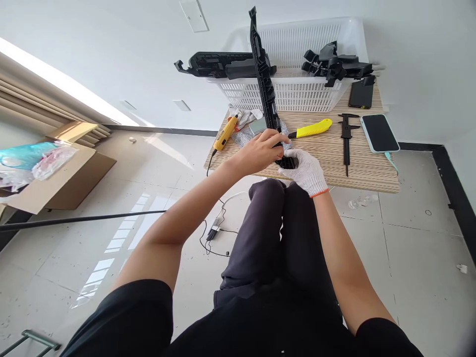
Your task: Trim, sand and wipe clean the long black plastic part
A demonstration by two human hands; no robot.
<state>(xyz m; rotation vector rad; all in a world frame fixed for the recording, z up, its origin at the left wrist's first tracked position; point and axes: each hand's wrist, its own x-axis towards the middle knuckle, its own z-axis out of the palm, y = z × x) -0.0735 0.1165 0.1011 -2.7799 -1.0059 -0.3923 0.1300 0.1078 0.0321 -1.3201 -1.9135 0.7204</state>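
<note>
A long black plastic trim part [265, 82] slants from the table's front edge up across the white basket. My bare left hand [265, 148] is closed over its lower portion, fingers bent across the top. At the near end, my right hand [305, 171], in a white knitted glove with an orange cuff, grips the same piece. Just beyond the fingers lies a yellow-handled tool [314, 128], its dark tip close to the part. A yellow corded hand tool [225, 134] rests to the left, beside grey-white gloves [243, 119]. The part's underside is hidden.
On the wooden table [366, 176] are a black caliper [346, 139], a charging phone [380, 134] and a dark phone [360, 94]. The white basket [286, 94] holds more black plastic parts [334, 64]. A cardboard box [70, 173] and cables [213, 230] are on the floor.
</note>
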